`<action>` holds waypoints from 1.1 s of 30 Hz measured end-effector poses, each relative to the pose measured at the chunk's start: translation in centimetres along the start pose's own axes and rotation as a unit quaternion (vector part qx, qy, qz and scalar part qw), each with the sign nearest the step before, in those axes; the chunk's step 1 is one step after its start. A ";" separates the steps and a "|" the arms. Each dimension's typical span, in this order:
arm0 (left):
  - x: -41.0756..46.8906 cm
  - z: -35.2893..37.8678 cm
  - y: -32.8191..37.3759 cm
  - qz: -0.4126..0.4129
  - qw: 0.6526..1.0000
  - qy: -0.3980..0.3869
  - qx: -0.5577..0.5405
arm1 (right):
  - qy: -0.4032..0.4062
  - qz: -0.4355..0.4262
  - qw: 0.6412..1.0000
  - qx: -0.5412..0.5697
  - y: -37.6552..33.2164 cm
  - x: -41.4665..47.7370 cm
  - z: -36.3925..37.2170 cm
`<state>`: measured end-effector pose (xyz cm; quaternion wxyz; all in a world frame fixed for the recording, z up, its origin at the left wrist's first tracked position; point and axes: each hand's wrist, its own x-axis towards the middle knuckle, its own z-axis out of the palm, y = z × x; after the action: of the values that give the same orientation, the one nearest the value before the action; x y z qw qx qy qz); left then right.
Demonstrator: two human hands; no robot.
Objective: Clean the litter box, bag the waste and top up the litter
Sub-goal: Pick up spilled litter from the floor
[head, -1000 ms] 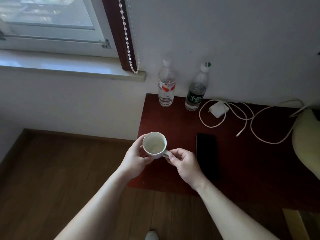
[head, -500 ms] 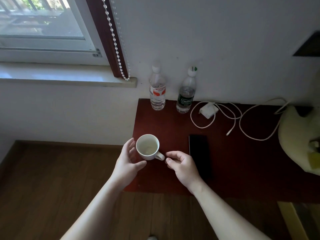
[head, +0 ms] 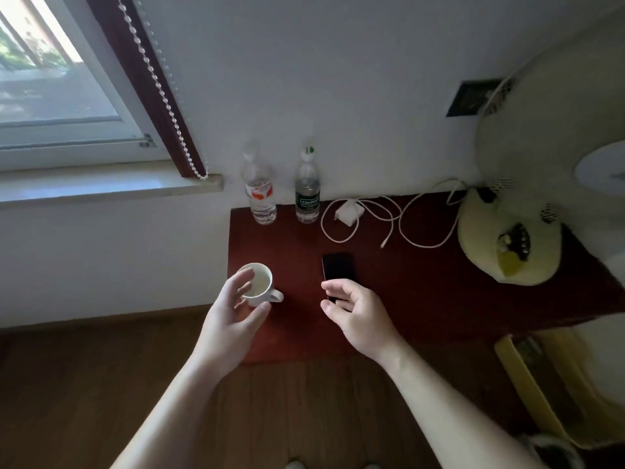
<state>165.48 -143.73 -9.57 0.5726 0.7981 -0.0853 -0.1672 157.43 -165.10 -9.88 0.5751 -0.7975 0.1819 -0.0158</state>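
White mug (head: 262,286) stands upright on the dark red worktop (head: 422,286) near its left front corner, mouth up. Its handle points right, toward the phone.

Left hand (head: 233,319) is at the mug's left and near side. Fingers are loose and spread, with one fingertip across the rim in view and the thumb by the base. Grip is released; cannot tell whether skin touches the mug.

Right hand (head: 358,313) is right of the mug, well apart from it. Fingers are loosely curled, grasping nothing, and hover over the near end of the black phone (head: 338,269).

The phone lies flat, right of the mug, screen dark. Its long axis runs from the front edge toward the wall.

Behind the mug at the wall stand two clear bottles, upright. The red-label bottle (head: 258,198) is straight behind, and the green-label bottle (head: 307,194) is behind and to the right.

The white charger (head: 350,213) and looped cable (head: 399,228) are further right of the mug, toward the wall. The cream fan (head: 507,252) is far right of the mug.

The yellow tray (head: 521,377) sits on the wood floor (head: 84,384), right of the mug and nearer the camera, cut off by the frame edge. Its visible long rim slants toward the bottom right corner. Cannot tell if it is the litter box.

The window (head: 50,79) and bead chain (head: 162,89) are up left of the mug.
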 end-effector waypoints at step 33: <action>-13.1 41.3 19.1 0.337 0.727 -0.395 0.450 | 0.246 0.247 0.885 -0.310 9.4 -31.0 -32.3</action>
<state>139.35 -182.28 -1.31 0.0793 0.7431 -0.6320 -0.2053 118.38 -187.60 -1.95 0.2209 -0.8349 0.5040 -0.0116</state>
